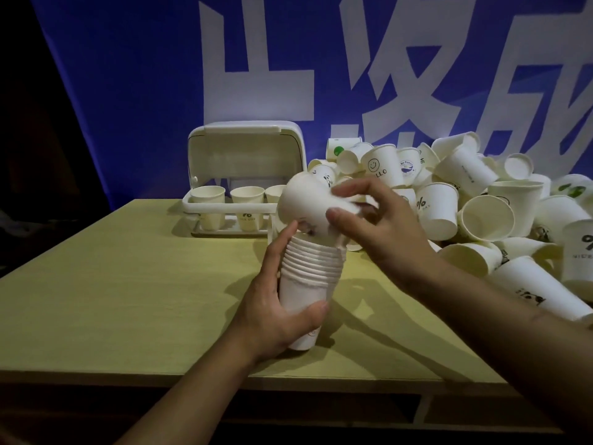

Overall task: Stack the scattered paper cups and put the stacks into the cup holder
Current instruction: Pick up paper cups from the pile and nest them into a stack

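I had my left hand (pixel 276 316) wrapped around a stack of cups (pixel 309 277), held upright just in front of the cup holder (pixel 231 207). My right hand (pixel 382 226) gripped a single cup (pixel 308 203), thumb and fingers curled around it, tilted over the top of the stack. The loose cups (pixel 465 200) lay heaped to the right of the holder on the table (pixel 128 284), and the holder's lid stood open with cups in its slots.

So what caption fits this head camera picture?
Left hand holds a cup stack; right hand adds another cup.
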{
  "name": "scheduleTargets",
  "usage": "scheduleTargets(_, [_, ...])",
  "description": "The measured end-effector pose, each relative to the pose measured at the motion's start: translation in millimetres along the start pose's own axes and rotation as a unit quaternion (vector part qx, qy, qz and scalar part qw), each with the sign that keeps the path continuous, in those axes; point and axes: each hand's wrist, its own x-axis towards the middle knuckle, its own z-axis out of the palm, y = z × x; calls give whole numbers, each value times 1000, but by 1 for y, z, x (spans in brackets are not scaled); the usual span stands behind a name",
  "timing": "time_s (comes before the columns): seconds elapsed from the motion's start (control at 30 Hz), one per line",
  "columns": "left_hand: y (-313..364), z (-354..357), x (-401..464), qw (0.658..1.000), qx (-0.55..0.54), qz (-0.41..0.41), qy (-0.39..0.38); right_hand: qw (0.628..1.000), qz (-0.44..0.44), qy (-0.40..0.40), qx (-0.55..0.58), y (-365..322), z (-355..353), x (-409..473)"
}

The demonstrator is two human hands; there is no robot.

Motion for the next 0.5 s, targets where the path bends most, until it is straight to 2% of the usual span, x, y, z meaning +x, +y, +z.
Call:
scheduleTargets(0.1, [-2, -1, 1, 1000, -2, -3, 9, 999, 17, -1, 51, 0, 13, 1])
scheduleTargets(0.27, [-4, -1, 0, 998, -6, -27, 57, 997, 39, -72, 14, 2, 15, 5])
scheduleTargets(0.37, [-4, -1, 1, 989, 44, -37, 140, 995, -11, -75, -65, 8, 17, 3])
scheduleTargets(0.5, [-6, -2, 2, 964, 128, -62, 225, 981, -23, -85, -174, 23, 17, 10])
